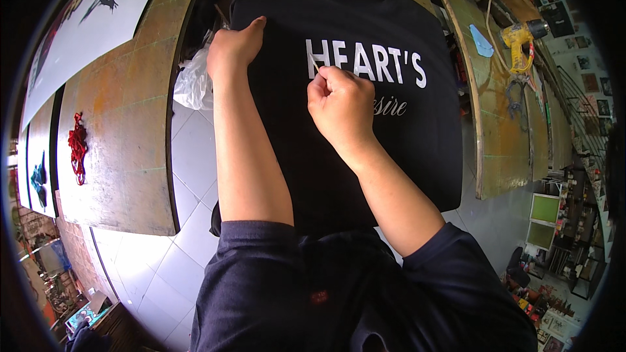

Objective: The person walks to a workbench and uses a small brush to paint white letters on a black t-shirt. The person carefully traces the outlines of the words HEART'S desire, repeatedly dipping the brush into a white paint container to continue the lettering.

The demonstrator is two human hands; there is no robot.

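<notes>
A black T-shirt (417,150) lies spread over a board in front of me, its neckline at the far end. Bold white block lettering (391,65) crosses its chest, with thinner script below, partly covered by my hand. My left hand (236,45) grips the shirt's left edge near the shoulder, thumb on top and fingers mostly hidden. Over the left end of the lettering, my right hand (340,101) is closed in a pinch. From it pokes a thin, pale, pointed tool (316,64), its tip at the first letter; its kind is too small to tell.
Wooden boards flank the shirt. On the left one (124,150) lies a red tangle of cord or cloth (77,150). A white plastic bag (194,81) hangs beside my left forearm. A yellow heat gun (518,42) and a light-blue scrap (481,40) are at the right board (502,137).
</notes>
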